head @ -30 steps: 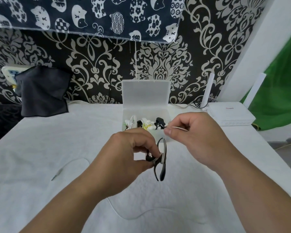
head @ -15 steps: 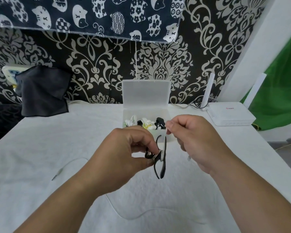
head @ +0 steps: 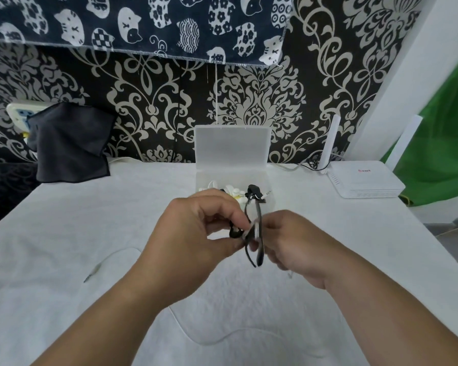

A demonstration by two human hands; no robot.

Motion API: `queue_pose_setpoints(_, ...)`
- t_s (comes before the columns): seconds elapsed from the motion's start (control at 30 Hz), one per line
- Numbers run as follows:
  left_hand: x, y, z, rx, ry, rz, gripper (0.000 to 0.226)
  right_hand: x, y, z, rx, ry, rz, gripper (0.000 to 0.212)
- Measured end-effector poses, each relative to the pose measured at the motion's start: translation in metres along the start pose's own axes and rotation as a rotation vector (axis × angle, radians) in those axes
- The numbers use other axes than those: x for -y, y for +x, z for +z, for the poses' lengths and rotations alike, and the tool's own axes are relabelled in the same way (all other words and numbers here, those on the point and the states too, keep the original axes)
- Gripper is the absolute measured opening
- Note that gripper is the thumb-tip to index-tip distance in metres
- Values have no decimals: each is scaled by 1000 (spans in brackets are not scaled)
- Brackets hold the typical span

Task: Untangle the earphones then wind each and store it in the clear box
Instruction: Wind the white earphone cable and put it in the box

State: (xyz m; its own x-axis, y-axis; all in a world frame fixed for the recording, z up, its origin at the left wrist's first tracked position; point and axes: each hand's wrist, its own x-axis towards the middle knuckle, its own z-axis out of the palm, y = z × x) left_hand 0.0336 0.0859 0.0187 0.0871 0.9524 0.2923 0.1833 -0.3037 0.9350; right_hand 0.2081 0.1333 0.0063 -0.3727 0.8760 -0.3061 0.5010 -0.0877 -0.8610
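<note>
My left hand (head: 196, 233) pinches a small coil of black earphone cable (head: 257, 249) between thumb and fingers, just in front of the clear box (head: 232, 151). My right hand (head: 291, 244) meets it from the right, fingers curled against the coil's loops. A thin white earphone cable (head: 209, 339) lies loose on the white cloth below my arms, its plug (head: 90, 276) at the left. The clear box stands open with its lid upright and holds several wound white and black earphones (head: 251, 192).
A white router (head: 362, 182) with upright antennas sits at the back right. A dark cloth (head: 69, 143) hangs over the table's back left corner. Patterned wall runs behind the table; a green sheet hangs at the far right.
My right hand has come down and left from above the box to the black coil. My left hand has kept its pinch, rising slightly.
</note>
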Motion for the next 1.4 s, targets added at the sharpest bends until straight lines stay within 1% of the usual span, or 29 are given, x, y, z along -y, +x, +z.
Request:
queue_pose_setpoints(0.07, 3, 2, -1, -133, -38, -12, 40, 1, -3, 5, 74, 13, 28, 40)
queue_pose_setpoints(0.13, 6, 4, -6, -264, -48, -51, 35, 4, -6, 9, 132, 50, 28, 39)
queue_pose_setpoints(0.23, 10, 5, -12, -362, 100, -86, 34, 9, -9, 11, 206, 134, -13, 40)
queue_pose_setpoints(0.33, 13, 4, -16, -363, 290, -92, 35, 13, -12, 8, 249, 160, -77, 37)
queue_pose_setpoints(0.43, 15, 4, -18, -342, 352, -75, 36, 16, -16, 3, 254, 101, -129, 27)
queue_pose_setpoints(0.5, 14, 3, -16, -339, 408, -37, 39, 17, -18, 0, 281, 75, -126, 23)
queue_pose_setpoints(0.6, 10, 2, -11, -348, 493, 19, 43, 19, -20, -2, 326, 73, -100, 26)
queue_pose_setpoints(0.7, 9, 2, -12, -354, 555, 55, 47, 20, -20, -4, 296, 113, -86, 34)
queue_pose_setpoints(0.8, 8, 0, -10, -341, 657, 98, 38, 24, -22, -7, 316, 156, -92, 38)
queue_pose_setpoints(0.9, 13, -3, -4, -271, 755, 163, 32, 28, -27, -3, 391, 115, -141, 25)
queue_pose_setpoints(0.93, 15, -4, -2, -236, 773, 179, 33, 30, -28, -3, 370, 91, -167, 20)
queue_pose_setpoints(0.97, 17, -4, -1, -198, 783, 193, 34, 32, -28, -4, 315, 55, -196, 19)
queue_pose_setpoints(1.0, 17, -4, 0, -158, 785, 201, 35, 34, -27, -7, 228, -9, -233, 22)
queue_pose_setpoints(1.07, 17, -5, 1, -97, 762, 183, 36, 34, -26, -16, 15, -221, -316, 33)
queue_pose_setpoints(1.13, 16, -5, 1, -42, 722, 150, 35, 33, -24, -23, -175, -403, -367, 30)
queue_pose_setpoints(1.17, 15, -5, 1, -13, 702, 144, 36, 32, -23, -26, -243, -407, -380, 25)
queue_pose_setpoints(1.23, 14, -6, 3, 35, 660, 141, 36, 30, -21, -28, -319, -303, -397, 17)
queue_pose_setpoints(1.33, 10, -7, 7, 83, 605, 140, 34, 24, -15, -28, -357, -213, -377, 16)
queue_pose_setpoints(1.4, 8, -8, 8, 83, 574, 145, 32, 18, -10, -28, -385, -164, -356, 18)
